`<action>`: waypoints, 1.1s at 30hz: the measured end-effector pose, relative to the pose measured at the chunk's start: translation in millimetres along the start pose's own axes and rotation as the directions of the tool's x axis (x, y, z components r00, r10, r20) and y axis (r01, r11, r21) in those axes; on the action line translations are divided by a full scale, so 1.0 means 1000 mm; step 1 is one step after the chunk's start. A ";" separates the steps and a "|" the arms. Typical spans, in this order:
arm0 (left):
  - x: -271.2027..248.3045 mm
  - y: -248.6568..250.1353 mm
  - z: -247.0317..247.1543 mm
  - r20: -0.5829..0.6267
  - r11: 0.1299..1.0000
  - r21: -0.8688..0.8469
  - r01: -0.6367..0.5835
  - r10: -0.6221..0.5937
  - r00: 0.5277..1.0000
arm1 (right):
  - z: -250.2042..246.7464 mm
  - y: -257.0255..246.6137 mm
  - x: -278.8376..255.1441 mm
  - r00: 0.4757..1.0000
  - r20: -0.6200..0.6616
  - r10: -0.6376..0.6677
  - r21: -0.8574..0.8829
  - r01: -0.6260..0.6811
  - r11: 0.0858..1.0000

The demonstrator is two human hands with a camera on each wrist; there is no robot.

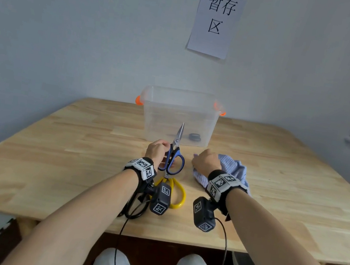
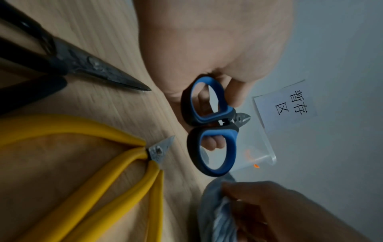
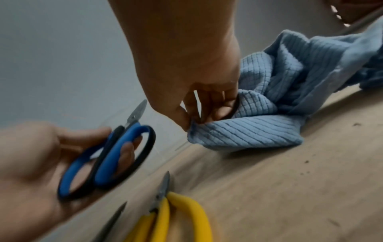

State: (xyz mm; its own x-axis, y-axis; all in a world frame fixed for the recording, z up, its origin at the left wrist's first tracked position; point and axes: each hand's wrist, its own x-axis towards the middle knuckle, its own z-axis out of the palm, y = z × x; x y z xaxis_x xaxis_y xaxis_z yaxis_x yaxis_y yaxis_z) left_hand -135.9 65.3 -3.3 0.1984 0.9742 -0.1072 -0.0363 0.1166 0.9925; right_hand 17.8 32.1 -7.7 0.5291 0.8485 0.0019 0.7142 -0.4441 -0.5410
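My left hand [image 1: 157,150] grips a pair of blue-handled scissors [image 1: 174,155] just above the wooden table [image 1: 53,148], blades shut and pointing away toward the wall. Seen from the left wrist, fingers curl round the blue-handled scissors [image 2: 209,129] near the pivot. My right hand [image 1: 205,160] pinches a crumpled light blue cloth [image 1: 235,169] lying on the table to the right. Thumb and fingers of the right hand [image 3: 194,111] clamp a fold of the blue cloth [image 3: 259,117]. The left hand [image 3: 41,155] also shows here with the scissors [image 3: 116,157].
Yellow-handled scissors [image 1: 177,193] and black scissors [image 1: 136,203] lie on the table under my left wrist. A clear plastic bin [image 1: 179,114] with orange clips stands against the wall; a dark round item [image 1: 195,137] lies inside. A paper sign [image 1: 218,18] hangs above.
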 end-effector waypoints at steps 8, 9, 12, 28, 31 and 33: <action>0.002 -0.005 0.008 -0.123 0.998 0.059 -0.025 0.032 0.992 | -0.013 0.012 0.006 0.991 0.131 0.000 0.572 -0.076 0.817; 0.003 -0.004 0.010 -0.134 0.997 0.072 -0.036 0.046 0.990 | -0.014 0.012 0.004 0.991 0.134 -0.017 0.604 -0.068 0.794; 0.028 -0.023 0.015 -0.107 0.990 0.120 -0.075 0.088 0.990 | -0.016 0.014 -0.001 0.984 0.154 -0.088 0.682 -0.041 0.730; 0.025 -0.021 0.033 -0.010 0.972 0.188 -0.143 0.148 0.989 | -0.025 0.030 -0.007 0.838 0.387 -0.384 0.891 -0.233 0.389; 0.009 -0.011 0.037 -0.002 0.972 0.181 -0.152 0.155 0.988 | -0.022 0.029 -0.005 0.868 0.364 -0.338 0.909 -0.252 0.331; 0.007 -0.010 0.039 0.001 0.972 0.185 -0.146 0.148 0.989 | -0.018 0.029 -0.003 0.896 0.334 -0.292 0.922 -0.247 0.298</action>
State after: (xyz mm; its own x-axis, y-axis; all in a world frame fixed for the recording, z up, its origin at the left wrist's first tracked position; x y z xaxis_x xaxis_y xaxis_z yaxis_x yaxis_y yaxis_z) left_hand -95.8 63.4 -11.3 0.1919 0.9806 0.0409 0.1174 -0.0643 0.9910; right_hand 45.4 11.3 -8.5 0.1123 0.9862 -0.1213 -0.3403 -0.0765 -0.9372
